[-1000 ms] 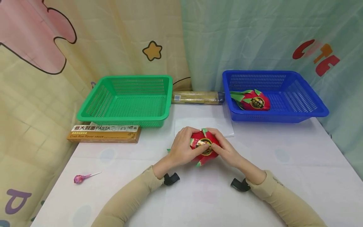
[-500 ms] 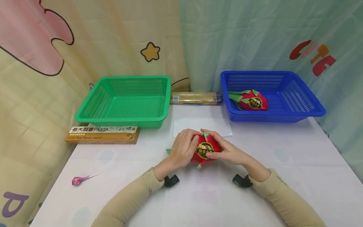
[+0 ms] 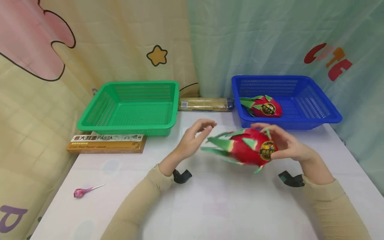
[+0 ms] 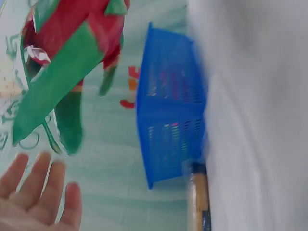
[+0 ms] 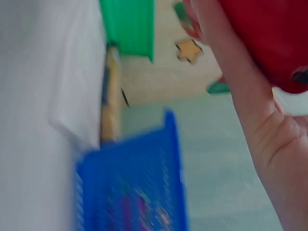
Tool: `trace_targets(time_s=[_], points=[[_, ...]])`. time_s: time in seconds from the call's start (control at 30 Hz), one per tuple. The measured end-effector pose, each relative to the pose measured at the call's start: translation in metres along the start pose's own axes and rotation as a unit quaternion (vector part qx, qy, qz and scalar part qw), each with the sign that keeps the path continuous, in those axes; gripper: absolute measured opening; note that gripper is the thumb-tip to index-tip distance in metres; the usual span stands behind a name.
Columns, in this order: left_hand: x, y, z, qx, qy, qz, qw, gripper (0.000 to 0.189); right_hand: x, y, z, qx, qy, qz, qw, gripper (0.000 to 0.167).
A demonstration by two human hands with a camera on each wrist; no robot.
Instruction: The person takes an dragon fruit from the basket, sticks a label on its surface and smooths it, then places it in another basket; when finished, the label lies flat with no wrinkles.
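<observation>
A red dragon fruit point(image 3: 246, 146) with green leafy tips and a black-and-gold label is held above the table by my right hand point(image 3: 289, 145), fingers and thumb curled round its blunt end. Its leaves point left toward my left hand point(image 3: 193, 140), which is apart from the fruit with loosely bent fingers. In the left wrist view the leaves point(image 4: 57, 86) hang just beyond the fingertips of that hand. The right wrist view has the fruit's red skin point(image 5: 274, 38) against the palm. A second dragon fruit point(image 3: 265, 106) lies in the blue basket point(image 3: 288, 124) at the back right.
A green basket point(image 3: 126, 128) stands at the back left, with a pasta box point(image 3: 105, 143) in front of it. Between the baskets lies a wrapped yellow bundle point(image 3: 205, 104). A lollipop point(image 3: 84, 191) rests on the left of the white table point(image 3: 192, 213). Curtains hang behind.
My left hand has let go of the dragon fruit and drawn back slightly. My right hand has lifted the fruit and carried it to the right, exposing its leaves.
</observation>
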State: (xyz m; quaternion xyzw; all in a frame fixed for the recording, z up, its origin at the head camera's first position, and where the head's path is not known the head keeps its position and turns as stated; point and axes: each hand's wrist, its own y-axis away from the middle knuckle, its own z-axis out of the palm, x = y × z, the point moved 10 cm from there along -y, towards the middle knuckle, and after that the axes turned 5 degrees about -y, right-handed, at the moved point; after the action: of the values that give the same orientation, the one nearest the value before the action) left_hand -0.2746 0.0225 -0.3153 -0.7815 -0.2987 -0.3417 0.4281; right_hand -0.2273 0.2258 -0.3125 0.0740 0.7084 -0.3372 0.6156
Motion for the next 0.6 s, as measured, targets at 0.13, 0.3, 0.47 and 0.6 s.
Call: trace_targets(time_s=[0.13, 0.3, 0.47, 0.6], points=[[-0.009, -0.027, -0.032, 0.110, 0.016, -0.029, 0.9934, 0.025, -0.048, 0.016, -0.054, 0.131, -0.015, -0.081, 0.9880, 0.051], [-0.023, -0.054, -0.009, 0.054, -0.004, -0.068, 0.9962, 0.026, -0.071, 0.044, -0.131, 0.346, 0.016, -0.084, 0.9343, 0.056], [-0.044, -0.070, 0.037, -0.044, -0.003, -0.130, 0.9906, 0.030, -0.054, 0.084, -0.197, 0.519, 0.094, 0.079, 0.8457, 0.055], [-0.061, -0.078, 0.058, -0.061, -0.006, -0.167, 0.9841, 0.031, -0.036, 0.109, -0.226, 0.533, 0.196, 0.235, 0.7885, 0.055]])
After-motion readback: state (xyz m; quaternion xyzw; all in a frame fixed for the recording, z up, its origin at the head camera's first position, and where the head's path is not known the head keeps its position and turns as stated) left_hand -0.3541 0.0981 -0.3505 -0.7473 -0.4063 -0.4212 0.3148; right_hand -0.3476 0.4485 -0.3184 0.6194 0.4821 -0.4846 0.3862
